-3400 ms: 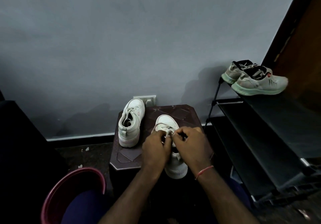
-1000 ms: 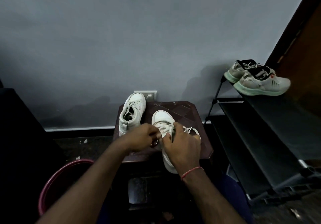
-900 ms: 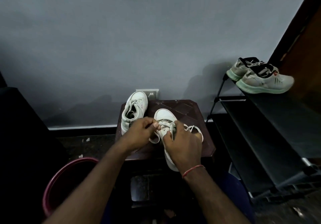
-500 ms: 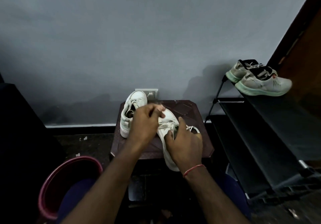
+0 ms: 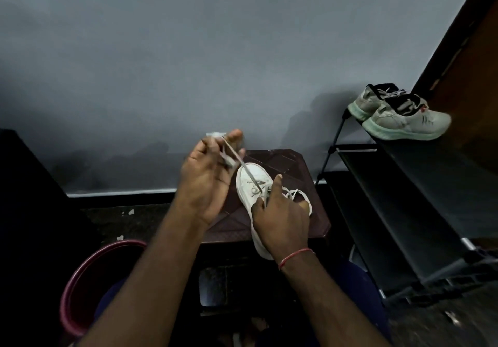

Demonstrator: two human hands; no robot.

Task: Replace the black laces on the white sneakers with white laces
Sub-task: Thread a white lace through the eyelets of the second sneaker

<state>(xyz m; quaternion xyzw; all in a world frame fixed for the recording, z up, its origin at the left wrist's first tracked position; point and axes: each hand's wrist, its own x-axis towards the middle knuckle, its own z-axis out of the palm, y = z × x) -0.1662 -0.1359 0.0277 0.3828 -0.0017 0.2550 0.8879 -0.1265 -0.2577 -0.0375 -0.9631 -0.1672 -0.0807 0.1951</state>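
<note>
White lace [image 5: 243, 166] runs taut from the eyelets of the white sneaker [image 5: 249, 178] up to our left hand [image 5: 206, 177]. We hold that hand raised above the counter [image 5: 289, 163], its fingers curled and pinching the lace. The hand is blurred, so we cannot make out the exact pinch. Our right hand [image 5: 281, 218] lies over the middle of the sneaker, fingers curled round its upper and thumb pointing toward the toe. The sneaker rests on the dark brown counter, toe toward the grey wall [image 5: 188, 50], heel hanging over the near edge. A loose loop [image 5: 299, 191] of lace lies on the counter just right of our right hand. A red thread [image 5: 295, 255] circles our right wrist. To the right, a black shoe rack [image 5: 404, 198] carries a pair of grey trainers [image 5: 398, 120] on its top shelf. A maroon tub [image 5: 72, 287] stands on the floor at lower left.
</note>
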